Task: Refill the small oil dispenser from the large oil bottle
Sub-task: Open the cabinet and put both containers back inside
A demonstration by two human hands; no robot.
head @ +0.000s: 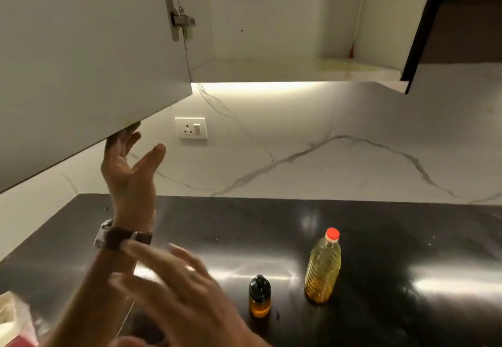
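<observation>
Where the dark, glossy counter [380, 227] meets the white marble backsplash [312, 151], we see a wall socket [191, 128] set in the marble near the counter's far left corner. Above it hangs an open wall cabinet [271, 69], its shelf lit from underneath, and its door [81, 61] swings out over the counter's left side, with a metal hinge [180, 20] showing on its inner face. At the counter's near left corner a pale packet [13, 319] is partly cut off by the frame.

Our left hand [127, 167] is raised to the door's lower edge; its fingers [125, 137] are straight and spread, their tips touching that edge, thumb held apart. A watch [119, 236] sits on that wrist. Our right hand [179, 289] hovers low over the counter's near edge, blurred, its fingers loosely apart and holding nothing.

The small oil dispenser [259, 296], black-capped with amber oil in its base, stands upright near the middle of the near edge, just right of our right hand. The large oil bottle [323, 267], red-capped and yellow, stands close beside it on the right, apart from it.
</observation>
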